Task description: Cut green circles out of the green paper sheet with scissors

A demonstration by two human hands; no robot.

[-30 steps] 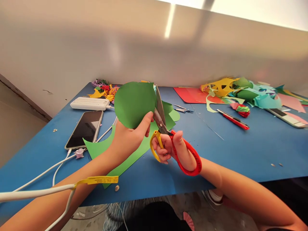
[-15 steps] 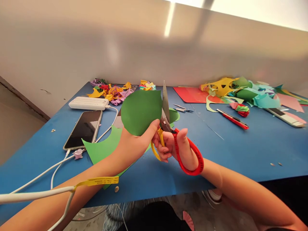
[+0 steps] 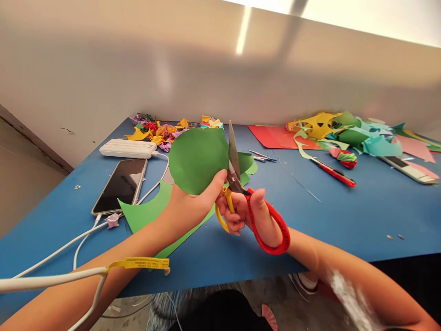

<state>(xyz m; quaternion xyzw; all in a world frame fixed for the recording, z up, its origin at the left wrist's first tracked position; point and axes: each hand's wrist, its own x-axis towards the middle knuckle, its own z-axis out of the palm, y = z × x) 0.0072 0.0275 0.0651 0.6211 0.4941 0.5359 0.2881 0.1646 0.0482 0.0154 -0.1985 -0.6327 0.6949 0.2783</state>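
Dark green paper: the rounded piece (image 3: 198, 161) stands raised above the desk (image 3: 344, 211), in your left grip.
Left grip: your left hand (image 3: 191, 200) is clenched on the paper's lower edge, thumb on the face toward you.
Right grip: your right hand (image 3: 246, 211) grasps the scissors (image 3: 233, 179), the red loop around your thumb and the yellow loop at your fingers.
Scissor blades: they point up beside the paper's right edge; you cannot tell whether they touch it.
Light green sheet: it lies (image 3: 146, 214) under and beside your left forearm, one edge curved inward.
Left side of desk: you have a phone (image 3: 120, 184) lying just nearer to you than a white power bank (image 3: 128, 148), with crumpled paper scraps (image 3: 165, 134) farther back.
Right side of desk: pens (image 3: 263, 157) lie near a red sheet (image 3: 272, 137); a red cutter (image 3: 334, 174) lies near a paper flower (image 3: 347, 159), with coloured offcuts (image 3: 319, 126) heaped behind.
Tagged cable: a white cable (image 3: 58, 278) with a yellow tag (image 3: 138, 263) crosses over your left forearm.
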